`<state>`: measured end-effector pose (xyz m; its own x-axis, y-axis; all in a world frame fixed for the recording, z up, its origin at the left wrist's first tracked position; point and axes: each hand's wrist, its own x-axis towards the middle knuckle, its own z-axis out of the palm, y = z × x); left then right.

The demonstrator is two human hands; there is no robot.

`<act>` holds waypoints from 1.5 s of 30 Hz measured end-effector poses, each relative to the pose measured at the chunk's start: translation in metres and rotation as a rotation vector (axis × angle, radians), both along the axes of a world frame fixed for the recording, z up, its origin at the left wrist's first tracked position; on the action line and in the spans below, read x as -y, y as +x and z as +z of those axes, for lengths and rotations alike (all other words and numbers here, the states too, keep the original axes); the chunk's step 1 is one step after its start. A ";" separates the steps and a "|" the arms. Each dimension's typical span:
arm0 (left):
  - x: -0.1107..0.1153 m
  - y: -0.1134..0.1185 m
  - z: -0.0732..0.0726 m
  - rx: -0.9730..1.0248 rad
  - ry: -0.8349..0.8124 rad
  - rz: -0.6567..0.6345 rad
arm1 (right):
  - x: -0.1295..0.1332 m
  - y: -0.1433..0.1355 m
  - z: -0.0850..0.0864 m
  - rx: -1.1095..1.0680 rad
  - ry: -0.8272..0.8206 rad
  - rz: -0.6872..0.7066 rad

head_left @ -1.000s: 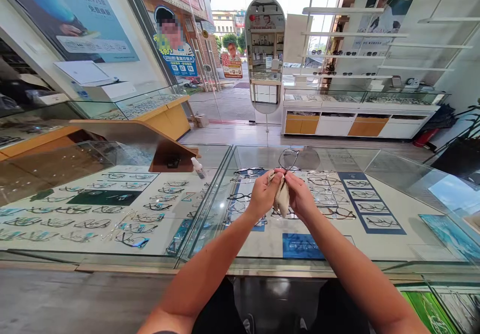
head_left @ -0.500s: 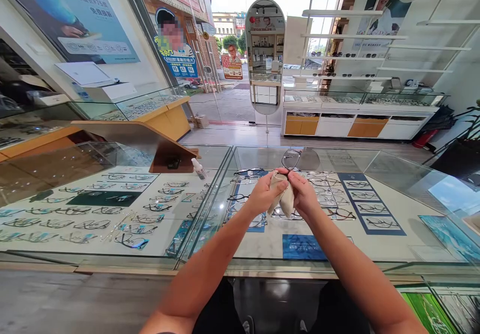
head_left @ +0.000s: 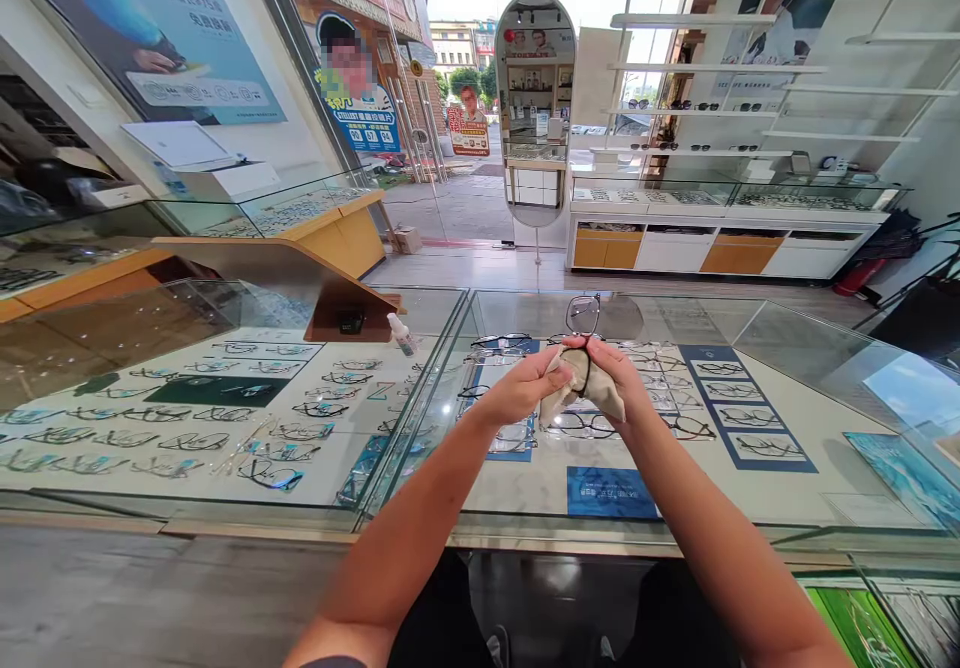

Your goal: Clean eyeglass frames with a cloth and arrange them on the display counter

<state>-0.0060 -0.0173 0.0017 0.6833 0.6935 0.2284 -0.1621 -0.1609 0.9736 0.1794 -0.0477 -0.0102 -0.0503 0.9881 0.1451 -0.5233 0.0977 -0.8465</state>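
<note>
Above the glass counter, both hands meet around a pair of dark-rimmed eyeglasses (head_left: 583,315) and a beige cleaning cloth (head_left: 600,395). One lens stands up past my fingertips; the other rim lies against the cloth. My left hand (head_left: 521,388) is closed on the left part of the cloth, its thumb pressed on top near the lower rim. My right hand (head_left: 621,376) grips the glasses near the middle of the frame, fingers curled over, with cloth spilling out below its palm. The fingertips behind the cloth are hidden.
Under the glass counter (head_left: 510,538) lie rows of spectacle frames and a blue card (head_left: 611,491). A small white spray bottle (head_left: 401,335) stands left of my hands beside a brown slanted stand (head_left: 349,298). An oval mirror (head_left: 535,108) and a white display cabinet (head_left: 675,248) are further back.
The cloth has spread out to the right beneath my right hand, and the dark lower rim now shows against it. My right fingers have shifted over the frame. The view has moved slightly.
</note>
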 end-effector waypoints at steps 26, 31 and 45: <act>0.011 0.023 -0.007 0.177 -0.077 0.277 | 0.014 -0.020 0.009 0.074 0.053 -0.095; 0.010 0.033 -0.011 0.204 -0.060 0.469 | 0.015 -0.026 0.005 0.123 0.099 -0.071; 0.029 0.009 -0.012 0.334 -0.258 0.665 | 0.029 0.008 0.026 0.205 0.221 -0.374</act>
<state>0.0034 -0.0465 -0.0107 0.0300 0.9917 0.1248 -0.4013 -0.1024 0.9102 0.1875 -0.0772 0.0160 0.2533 0.8905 0.3780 -0.2425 0.4367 -0.8663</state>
